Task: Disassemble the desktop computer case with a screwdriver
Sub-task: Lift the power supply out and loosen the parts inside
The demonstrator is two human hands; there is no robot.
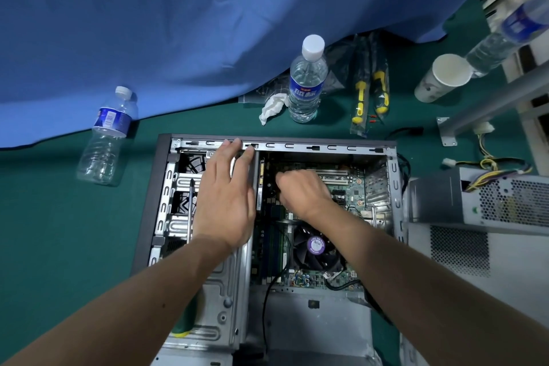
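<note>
open case (392,175), fan (315,246) and cables (269,300) crowd interior

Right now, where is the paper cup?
In the head view, the paper cup stands at the far right on the green table, between the packaged screwdrivers and a tilted water bottle.

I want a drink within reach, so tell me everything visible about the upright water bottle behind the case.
The upright water bottle is clear ribbed plastic with a white screw cap on and a blue label bearing white characters. It looks mostly full. It stands on the green mat beyond the case's far edge, with a crumpled white tissue against its base. Neither hand touches it.
</note>
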